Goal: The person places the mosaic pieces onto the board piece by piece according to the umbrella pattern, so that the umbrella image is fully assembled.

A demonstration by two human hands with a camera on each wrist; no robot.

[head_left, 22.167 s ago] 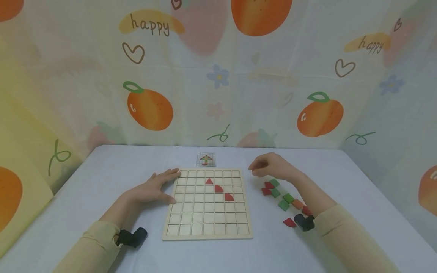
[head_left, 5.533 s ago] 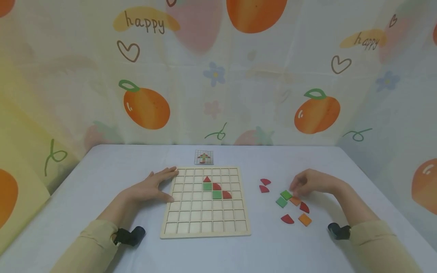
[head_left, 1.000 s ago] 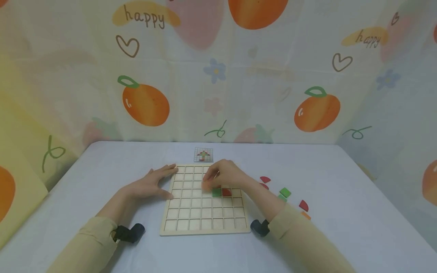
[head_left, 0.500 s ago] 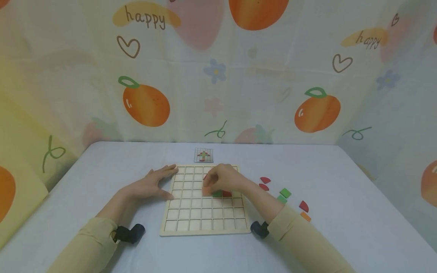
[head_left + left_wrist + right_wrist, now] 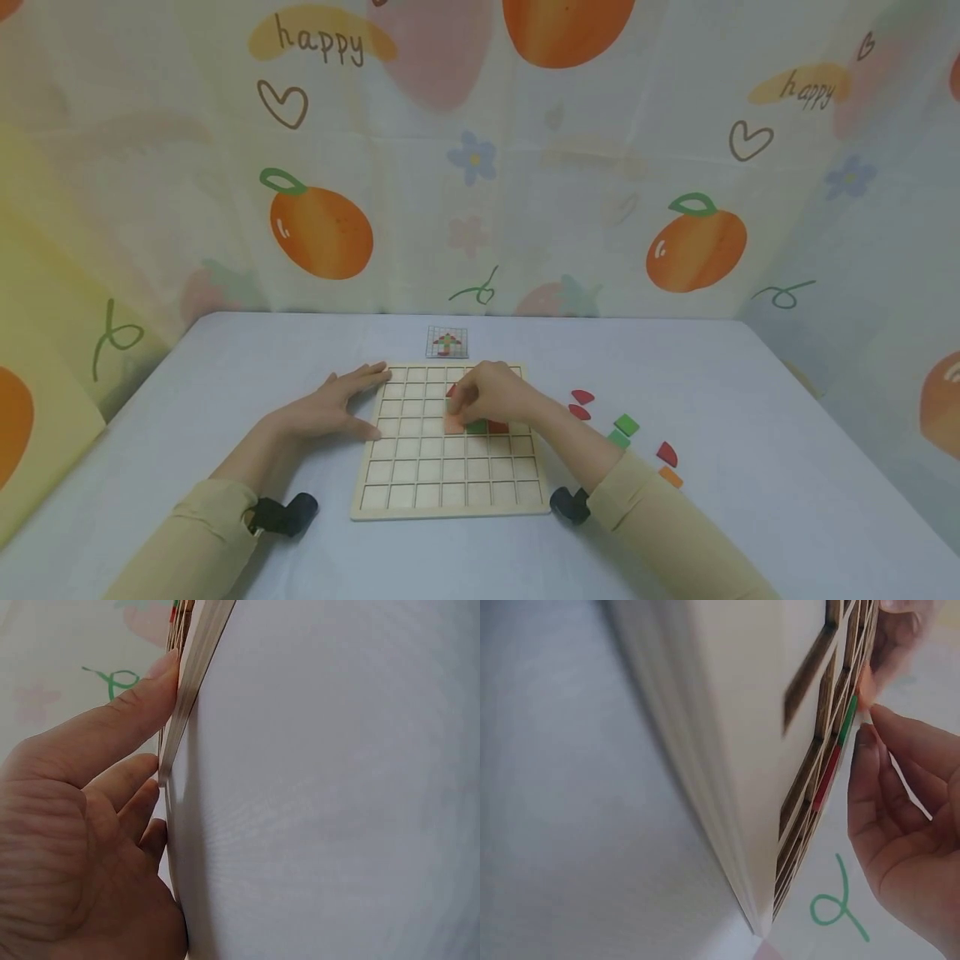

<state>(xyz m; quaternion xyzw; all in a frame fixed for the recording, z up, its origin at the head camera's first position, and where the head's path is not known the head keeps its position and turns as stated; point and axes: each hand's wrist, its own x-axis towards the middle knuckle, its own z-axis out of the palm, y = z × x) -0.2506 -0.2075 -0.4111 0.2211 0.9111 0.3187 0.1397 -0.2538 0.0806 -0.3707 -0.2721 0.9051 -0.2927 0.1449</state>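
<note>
A pale wooden grid board (image 5: 405, 472) lies flat on the table. My left hand (image 5: 324, 408) rests at its left edge with fingers spread; in the left wrist view the thumb (image 5: 150, 694) touches the rim. Over the board's middle, my right hand (image 5: 497, 392) pinches an orange square tile (image 5: 453, 424) by its edge. That tile (image 5: 865, 688) sits slightly tilted at a cell, beside a green square tile (image 5: 476, 427) and a red quarter-round tile (image 5: 498, 427) set in the grid. The tip of a red triangle (image 5: 451, 390) shows behind the fingers, which hide other cells.
Right of the board lie loose tiles: two red quarter-rounds (image 5: 582, 396), two green squares (image 5: 627, 424), another red piece (image 5: 667, 454) and an orange square (image 5: 671, 477). A small pattern card (image 5: 447, 342) lies behind the board. A printed cloth hangs behind the table.
Since 5.5 seconds ago my right hand has come from the loose tiles to the board with an orange tile. Over the last second that tile has lowered toward a cell. The left hand stays put.
</note>
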